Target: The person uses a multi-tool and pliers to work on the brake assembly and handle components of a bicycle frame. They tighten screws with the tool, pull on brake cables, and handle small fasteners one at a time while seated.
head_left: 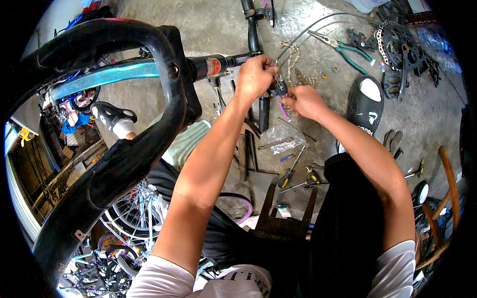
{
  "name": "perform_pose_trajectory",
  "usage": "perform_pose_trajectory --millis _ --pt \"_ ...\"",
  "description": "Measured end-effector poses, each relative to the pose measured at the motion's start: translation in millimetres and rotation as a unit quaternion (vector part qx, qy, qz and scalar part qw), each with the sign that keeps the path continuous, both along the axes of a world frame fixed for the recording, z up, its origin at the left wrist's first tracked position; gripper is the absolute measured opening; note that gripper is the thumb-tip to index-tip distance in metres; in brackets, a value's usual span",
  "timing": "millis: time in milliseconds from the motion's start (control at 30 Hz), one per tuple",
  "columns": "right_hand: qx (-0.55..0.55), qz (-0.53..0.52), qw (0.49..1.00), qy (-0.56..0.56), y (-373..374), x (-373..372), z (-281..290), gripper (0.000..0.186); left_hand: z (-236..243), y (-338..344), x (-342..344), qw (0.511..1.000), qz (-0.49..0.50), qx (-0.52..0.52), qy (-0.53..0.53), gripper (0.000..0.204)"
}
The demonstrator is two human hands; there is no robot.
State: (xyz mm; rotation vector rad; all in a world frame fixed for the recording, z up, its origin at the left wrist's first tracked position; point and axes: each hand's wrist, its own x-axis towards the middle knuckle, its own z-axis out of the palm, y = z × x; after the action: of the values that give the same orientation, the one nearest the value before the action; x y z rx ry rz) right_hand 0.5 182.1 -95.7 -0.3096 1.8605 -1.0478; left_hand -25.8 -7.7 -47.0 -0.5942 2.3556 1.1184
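My left hand (256,79) pinches the thin black cable (303,33) where it comes down by a small metal fitting (280,85) on the black handlebar (263,115). My right hand (303,102) has its fingers closed on a purple lever (284,110) just below that fitting. The handlebar joins a bicycle front end, with a black fork tube bearing a red label (213,68) to the left of my left hand. A large curved black frame (113,168) with a teal tube (104,79) fills the left side.
On the concrete floor (198,22) lie green-handled pliers (348,58), a chain (293,59), a crankset (400,54), screwdrivers (290,171) and a plastic bag (278,139). My shoe (364,102) stands beside the tools. Wheels (233,203) and bike parts crowd the lower left; wooden pieces (447,191) sit at right.
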Motion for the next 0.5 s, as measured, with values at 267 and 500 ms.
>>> perform_pose_trajectory --millis 267,500 --pt "-0.032 -0.013 0.985 -0.167 23 -35 24 0.036 46 23 -2 0.997 -0.001 -0.025 0.067 0.021" --pt "-0.425 -0.48 0.73 -0.238 102 -75 47 0.055 82 54 107 0.995 -0.076 0.04 0.046 0.014"
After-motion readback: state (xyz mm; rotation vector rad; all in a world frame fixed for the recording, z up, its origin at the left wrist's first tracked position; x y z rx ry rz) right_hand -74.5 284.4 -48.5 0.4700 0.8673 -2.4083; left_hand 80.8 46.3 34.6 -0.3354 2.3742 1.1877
